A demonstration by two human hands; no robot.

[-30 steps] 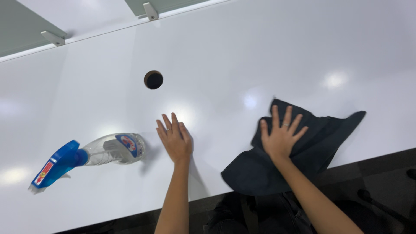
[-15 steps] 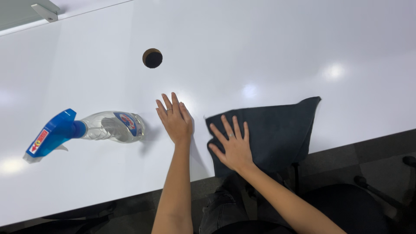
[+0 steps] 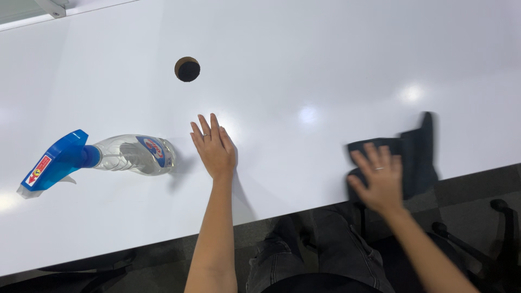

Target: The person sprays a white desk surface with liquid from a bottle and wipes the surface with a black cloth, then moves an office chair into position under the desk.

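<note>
Two hands rest on the glossy white desk [image 3: 325, 65] before us. Our left hand [image 3: 215, 149] lies flat, palm down, with its fingers spread and pointing away from us; it holds nothing, so its grip is apart. A thin ring shows on one finger. Just to its left stands a clear plastic spray bottle with a blue trigger head [image 3: 103, 157], seen from above with its blue head pointing left; the bottle is near the hand but not touching it.

Our right hand [image 3: 380, 179] presses, fingers splayed and blurred, on a dark navy cloth [image 3: 418, 152] at the near edge of the desk. The palm lies flat on the cloth rather than clamped around it, so this grip is apart too. The cloth is bunched, and part of it stands up beyond the fingers. A ring shows on this hand as well.

Farther up the desk, well apart from both hands, we see a round dark cable hole [image 3: 188, 69]. Below the desk edge, dark trousers [image 3: 325, 255] and a black chair base [image 3: 488, 239] show.
</note>
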